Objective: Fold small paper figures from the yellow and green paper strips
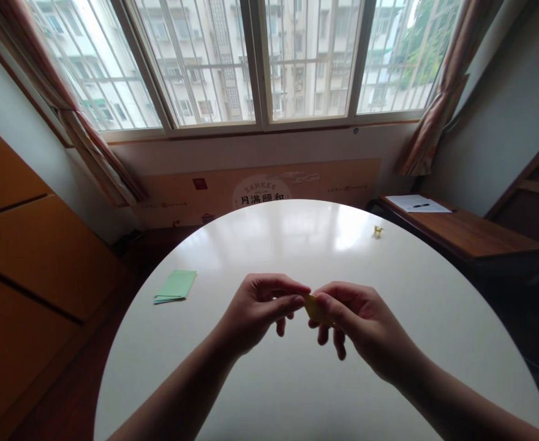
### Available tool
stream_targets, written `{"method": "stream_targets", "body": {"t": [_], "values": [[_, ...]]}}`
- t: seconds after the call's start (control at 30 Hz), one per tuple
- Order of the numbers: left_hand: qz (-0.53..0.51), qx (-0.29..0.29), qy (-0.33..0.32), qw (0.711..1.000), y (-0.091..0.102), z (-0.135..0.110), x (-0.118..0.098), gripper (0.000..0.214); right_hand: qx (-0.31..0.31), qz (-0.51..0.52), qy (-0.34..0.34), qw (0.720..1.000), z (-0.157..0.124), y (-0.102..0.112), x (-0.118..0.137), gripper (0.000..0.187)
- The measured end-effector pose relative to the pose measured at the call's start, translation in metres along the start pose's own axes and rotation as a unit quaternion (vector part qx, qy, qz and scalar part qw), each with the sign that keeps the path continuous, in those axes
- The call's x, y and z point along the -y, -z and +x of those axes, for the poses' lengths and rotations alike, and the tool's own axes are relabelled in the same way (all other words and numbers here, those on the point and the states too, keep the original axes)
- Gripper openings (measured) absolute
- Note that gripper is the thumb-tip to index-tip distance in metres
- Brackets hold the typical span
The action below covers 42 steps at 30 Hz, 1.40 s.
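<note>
Between my two hands, above the white table, is a small folded piece of yellow paper (314,310). My left hand (263,309) pinches its left corner between thumb and index finger. My right hand (354,315) grips the other side, its thumb lying over the front face and its fingers behind. Those fingers hide part of the paper. Toward the far right of the table stands a small yellow folded-paper figure (378,231), apart from both hands.
A stack of green paper sheets (177,285) lies on the left of the round white table (269,392). Behind the table's right edge, a wooden side table (476,229) bears a white sheet (411,204) with a dark pen. Barred windows and curtains are at the back.
</note>
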<state>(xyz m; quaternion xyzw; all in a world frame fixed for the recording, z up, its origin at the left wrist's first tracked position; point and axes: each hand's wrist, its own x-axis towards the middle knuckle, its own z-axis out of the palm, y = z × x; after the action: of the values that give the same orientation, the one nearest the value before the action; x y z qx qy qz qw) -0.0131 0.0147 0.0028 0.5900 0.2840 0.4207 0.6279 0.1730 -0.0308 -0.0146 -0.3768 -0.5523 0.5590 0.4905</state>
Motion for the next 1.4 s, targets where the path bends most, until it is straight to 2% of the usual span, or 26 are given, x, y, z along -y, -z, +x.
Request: {"method": "stream_targets", "body": {"t": [0.2,0.63,0.87,1.17,1.33,1.4], "values": [[0.033,-0.007,0.018,0.999,0.001,0.002,-0.001,0.013,0.007,-0.028,0.01,1.0,0.002,0.003,-0.001,0.032],[0.072,-0.001,0.102,0.992,0.006,0.004,-0.003,0.012,-0.004,-0.081,0.022,0.996,0.003,0.003,-0.004,0.032],[0.16,-0.015,0.102,0.982,0.007,0.002,-0.004,0.014,-0.028,-0.167,0.048,0.984,0.007,0.006,-0.005,0.02],[0.224,0.001,0.135,0.965,0.007,0.003,-0.007,0.013,0.009,-0.197,0.037,0.98,0.008,0.005,-0.006,0.013],[0.209,0.017,0.152,0.966,0.007,0.004,-0.005,0.014,0.02,-0.165,0.015,0.986,0.011,0.006,-0.008,0.013],[0.202,0.012,0.149,0.968,0.007,0.004,-0.004,0.017,0.007,-0.136,0.007,0.991,0.011,0.006,-0.011,0.016]]}}
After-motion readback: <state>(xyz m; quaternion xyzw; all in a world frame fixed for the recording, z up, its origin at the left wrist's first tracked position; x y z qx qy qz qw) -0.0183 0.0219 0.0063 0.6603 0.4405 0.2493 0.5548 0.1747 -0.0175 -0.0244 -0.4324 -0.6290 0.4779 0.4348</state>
